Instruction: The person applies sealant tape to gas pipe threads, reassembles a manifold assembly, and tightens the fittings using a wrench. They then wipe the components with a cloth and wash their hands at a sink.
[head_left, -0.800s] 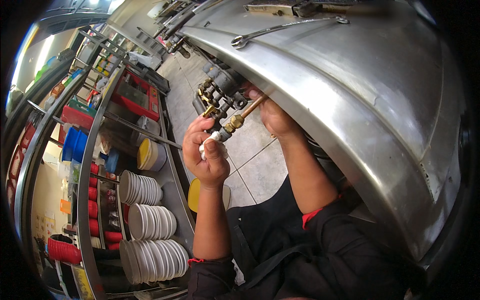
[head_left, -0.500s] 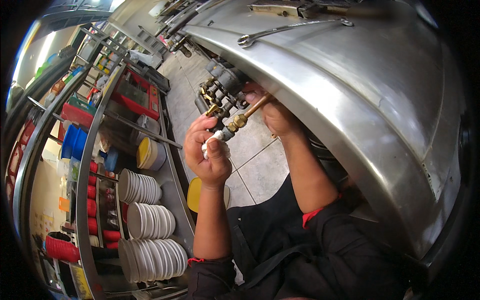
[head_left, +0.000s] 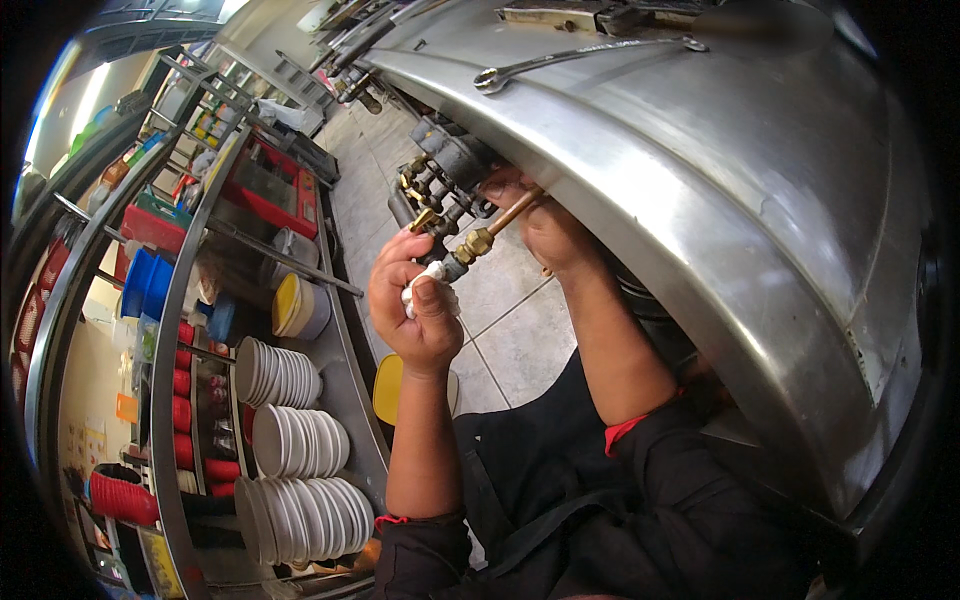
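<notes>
Risk 1, in my judgement: the soft, crumpled white wad could slide on the metal beneath it and cost my left hand its grip, most likely if I push or twist hard. Risk 2: a sideways push here could bend the straight, reddish copper tube or strain its joint at the faceted, yellow brass coupling. Risk 3: my left fingertips lie just beside a small, flat, yellow brass lever, and a slip might knock it; contact I cannot confirm. Risk 4: my right hand works close under the curved, silvery stainless-steel edge, so a sudden release could scrape my knuckles. Risk 5: the long, polished steel wrench lies loose on the steel above and could slide if the surface is jolted.

Position: the brass coupling sits just beyond my left thumb, up and to the right of it, with a short, dark grey metal fitting between coupling and wad. From the coupling the copper tube slants up and right to my right hand.

Hands: my left is closed, thumb and curled fingers pinching the white wad at the grey fitting's lower end. My right is bent beside the tube's upper part; its fingers are partly hidden, and I cannot tell how far they are closed or whether they have hold of anything.
</notes>
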